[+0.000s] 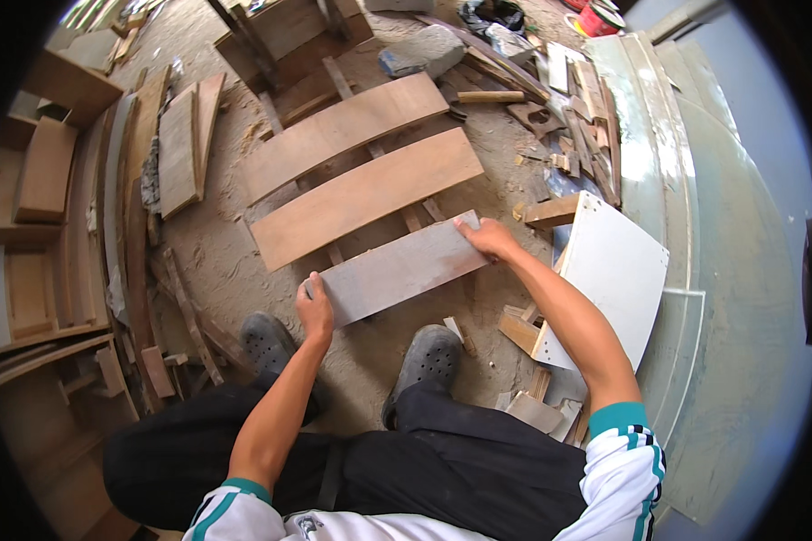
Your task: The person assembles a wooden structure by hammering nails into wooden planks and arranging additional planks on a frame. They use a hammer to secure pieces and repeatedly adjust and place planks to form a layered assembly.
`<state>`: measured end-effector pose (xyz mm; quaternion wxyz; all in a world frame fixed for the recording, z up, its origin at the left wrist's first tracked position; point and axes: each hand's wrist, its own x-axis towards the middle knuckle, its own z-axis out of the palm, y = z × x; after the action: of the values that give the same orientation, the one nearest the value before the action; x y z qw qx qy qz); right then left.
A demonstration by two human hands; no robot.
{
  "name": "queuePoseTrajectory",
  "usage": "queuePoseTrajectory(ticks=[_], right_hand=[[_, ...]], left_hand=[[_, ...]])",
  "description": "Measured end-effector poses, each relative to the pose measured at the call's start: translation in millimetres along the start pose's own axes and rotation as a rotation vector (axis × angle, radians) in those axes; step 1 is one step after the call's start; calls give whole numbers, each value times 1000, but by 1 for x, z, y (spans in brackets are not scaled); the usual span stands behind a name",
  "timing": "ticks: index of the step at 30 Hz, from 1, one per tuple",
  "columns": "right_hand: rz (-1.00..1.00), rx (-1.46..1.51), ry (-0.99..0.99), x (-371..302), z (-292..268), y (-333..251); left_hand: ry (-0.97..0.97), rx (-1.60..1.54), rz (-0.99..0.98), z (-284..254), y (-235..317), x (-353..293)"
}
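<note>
A greyish wooden board (401,270) lies crosswise in front of me, gripped at both ends. My left hand (315,308) is closed on its left end, thumb on top. At its right end, my right hand (490,238) holds the far corner, fingers partly hidden beneath. Just beyond it are a light-brown plywood board (370,197) and, farther off, another plywood board (347,133), roughly parallel with gaps between. Narrow wooden strips (410,218) run under the boards. Whether the held board rests on these strips I cannot tell.
Wooden cabinet frames (45,171) and long planks (131,225) line the left side. A white panel (609,279) on wooden blocks stands by my right arm. Glass sheets (636,135) lean along the right wall. Wood scraps (586,126) litter the far right. My grey clogs (429,361) are near the board.
</note>
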<state>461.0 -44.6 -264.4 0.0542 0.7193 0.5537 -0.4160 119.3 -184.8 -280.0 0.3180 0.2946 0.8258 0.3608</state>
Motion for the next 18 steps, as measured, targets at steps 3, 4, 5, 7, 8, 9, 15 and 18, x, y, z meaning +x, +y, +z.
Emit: queuePoseTrajectory(ticks=[3, 4, 5, 7, 8, 9, 15, 18], right_hand=[[-43, -96, 56, 6, 5, 5], [-32, -93, 32, 5, 5, -2], [-22, -92, 8, 3, 1, -11], [-8, -95, -8, -2, -1, -19], [-4, -98, 0, -3, 0, -19], [-2, -102, 7, -4, 0, -18], [-44, -89, -23, -8, 0, -22], [-121, -108, 99, 2, 10, -11]], left_hand=[[-128, -79, -35, 0, -5, 4], [-117, -76, -30, -2, -7, 5], [-107, -74, -26, -4, -8, 6], [-98, -71, -25, -6, -10, 8], [-100, -71, -27, -5, -11, 10], [-100, -71, -30, -5, -12, 10], [-38, -66, -13, -9, -3, 7], [-9, -58, -8, -5, -16, 12]])
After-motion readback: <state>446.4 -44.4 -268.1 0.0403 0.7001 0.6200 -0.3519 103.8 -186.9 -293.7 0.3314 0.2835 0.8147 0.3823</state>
